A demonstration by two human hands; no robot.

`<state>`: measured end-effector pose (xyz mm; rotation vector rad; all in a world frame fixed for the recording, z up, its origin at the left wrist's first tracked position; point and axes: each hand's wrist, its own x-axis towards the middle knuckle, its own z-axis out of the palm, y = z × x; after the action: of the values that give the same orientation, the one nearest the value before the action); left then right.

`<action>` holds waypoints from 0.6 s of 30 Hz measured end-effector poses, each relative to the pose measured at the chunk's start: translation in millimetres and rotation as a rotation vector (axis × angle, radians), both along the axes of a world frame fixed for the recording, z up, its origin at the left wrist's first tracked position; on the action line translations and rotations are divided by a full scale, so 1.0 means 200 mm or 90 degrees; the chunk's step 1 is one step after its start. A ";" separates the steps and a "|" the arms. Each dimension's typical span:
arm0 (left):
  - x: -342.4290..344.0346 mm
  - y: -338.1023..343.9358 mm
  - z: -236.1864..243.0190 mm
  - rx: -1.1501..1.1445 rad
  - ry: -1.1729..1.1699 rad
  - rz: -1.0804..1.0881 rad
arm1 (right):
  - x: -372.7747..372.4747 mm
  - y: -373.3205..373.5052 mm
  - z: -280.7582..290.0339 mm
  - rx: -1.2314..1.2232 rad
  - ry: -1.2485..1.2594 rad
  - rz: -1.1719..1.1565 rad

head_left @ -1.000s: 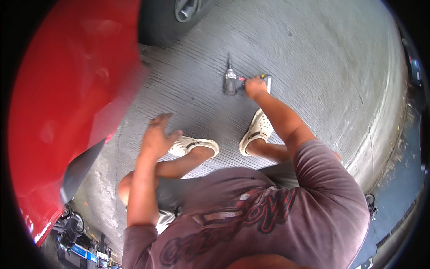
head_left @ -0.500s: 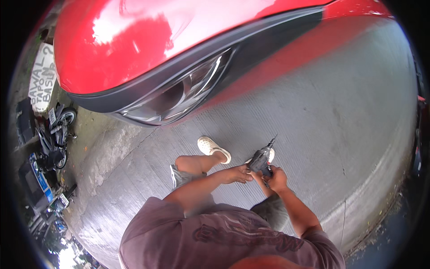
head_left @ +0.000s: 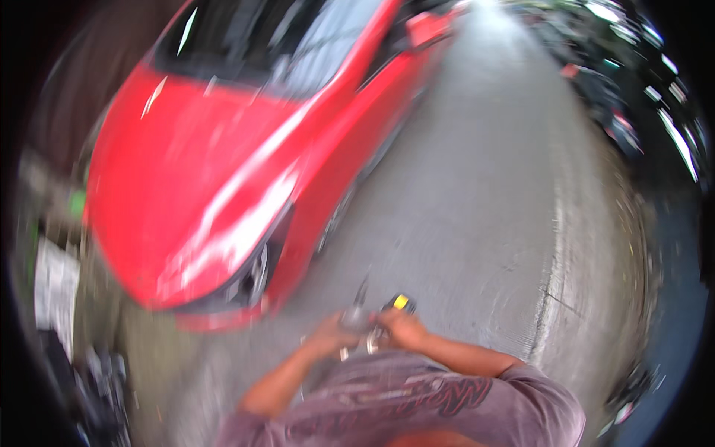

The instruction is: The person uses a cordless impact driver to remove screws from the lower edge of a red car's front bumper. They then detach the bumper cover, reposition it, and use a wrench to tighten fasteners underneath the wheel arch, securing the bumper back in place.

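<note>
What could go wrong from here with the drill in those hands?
The power drill has its bit pointing forward, with the red car ahead to the left; a swing that way might scratch it. The left hand is right by the drill's body, so fingers could get nicked if the bit spins. If the right hand slips, the drill may drop onto the concrete.

Both hands in front of torso point(head_left: 402, 391), close together. Left hand point(head_left: 325, 337) sits at the end of the left forearm point(head_left: 279, 381), which angles up and inward. Right hand point(head_left: 401, 328) is fisted, fingers curled in; right forearm point(head_left: 473, 356) slants in from the right, elbow bent outward. Motion blur on both; left finger pose unreadable, can't call it.
</note>
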<state>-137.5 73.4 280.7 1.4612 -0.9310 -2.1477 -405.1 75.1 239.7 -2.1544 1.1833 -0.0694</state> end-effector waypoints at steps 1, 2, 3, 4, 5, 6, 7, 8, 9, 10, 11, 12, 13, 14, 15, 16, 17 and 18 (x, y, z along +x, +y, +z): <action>0.04 -0.03 0.02 -0.075 -0.014 -0.049 | -0.02 -0.08 0.08 -0.030 -0.049 0.041; 0.03 -0.03 0.11 -0.142 -0.040 -0.045 | -0.06 -0.13 0.15 -0.059 -0.086 0.006; 0.06 -0.03 0.05 -0.238 -0.152 -0.123 | -0.09 -0.13 0.21 -0.072 -0.129 -0.010; 0.04 -0.06 0.12 -0.292 -0.220 -0.154 | -0.16 -0.16 0.30 -0.032 -0.174 -0.077; 0.02 -0.05 0.16 -0.310 -0.213 -0.150 | -0.22 -0.20 0.38 0.019 -0.222 -0.135; 0.01 -0.05 0.19 -0.326 -0.206 -0.144 | -0.27 -0.25 0.47 0.071 -0.272 -0.188; 0.00 -0.04 0.21 -0.338 -0.200 -0.132 | -0.30 -0.29 0.56 0.053 -0.324 -0.180; 0.00 -0.03 0.22 -0.327 -0.197 -0.135 | -0.31 -0.33 0.66 0.042 -0.376 -0.167; 0.01 -0.14 0.28 -0.352 -0.227 -0.145 | -0.28 -0.48 0.77 0.029 -0.431 -0.153; 0.02 -0.16 0.28 -0.370 -0.253 -0.156 | -0.25 -0.56 0.79 -0.027 -0.429 -0.096; 0.01 -0.18 0.27 -0.391 -0.271 -0.169 | -0.22 -0.63 0.80 -0.087 -0.421 -0.042; 0.01 -0.20 0.24 -0.374 -0.244 -0.157 | -0.20 -0.69 0.81 -0.146 -0.411 0.013; 0.04 -0.21 0.21 -0.358 -0.224 -0.140 | -0.15 -0.73 0.83 -0.169 -0.366 0.015; 0.07 -0.24 0.18 -0.341 -0.203 -0.124 | -0.11 -0.77 0.85 -0.192 -0.322 0.018; 0.11 -0.28 0.15 -0.346 -0.186 -0.113 | -0.07 -0.81 0.87 -0.215 -0.277 0.020; 0.12 -0.31 0.11 -0.346 -0.164 -0.104 | -0.06 -0.88 0.86 -0.165 -0.268 0.063; 0.14 -0.32 0.13 -0.341 -0.145 -0.095 | -0.05 -0.94 0.85 -0.112 -0.263 0.106; 0.15 -0.38 0.14 -0.379 -0.214 -0.155 | -0.02 -0.99 0.83 -0.057 -0.258 0.149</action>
<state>-108.2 -2.5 308.7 1.4583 -1.7629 -1.5662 -409.7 -123.3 405.4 -2.2049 0.7056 -0.4410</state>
